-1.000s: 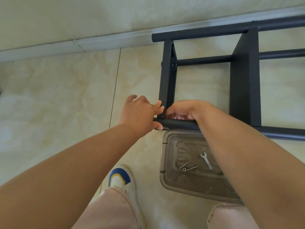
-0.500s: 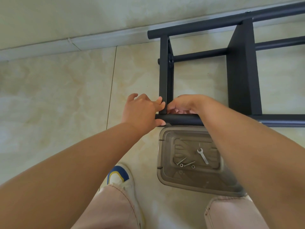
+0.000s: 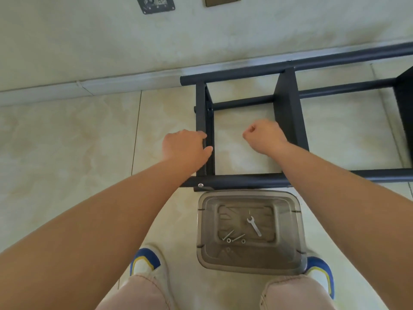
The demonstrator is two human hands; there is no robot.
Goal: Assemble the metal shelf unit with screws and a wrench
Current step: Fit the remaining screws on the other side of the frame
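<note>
The black metal shelf frame (image 3: 288,108) is lying on its side on the floor (image 3: 67,142). The left hand (image 3: 186,147) is gripping its end piece, probably steadying it. The right hand (image 3: 264,136) is curling into a fist, holding nothing visible. The wrench (image 3: 254,225) and screws (image 3: 233,237) are waiting in the clear tub (image 3: 250,232) nearby.

A pale tiled floor (image 3: 67,142) was seen, on which a black metal shelf frame (image 3: 288,113) was laid; just before it, a clear plastic bin (image 3: 299,231) was set.

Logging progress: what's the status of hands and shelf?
Left hand grips shelf frame upright. Right hand fisted, apparently empty. Wrench in tub. Nothing blocking.
</note>
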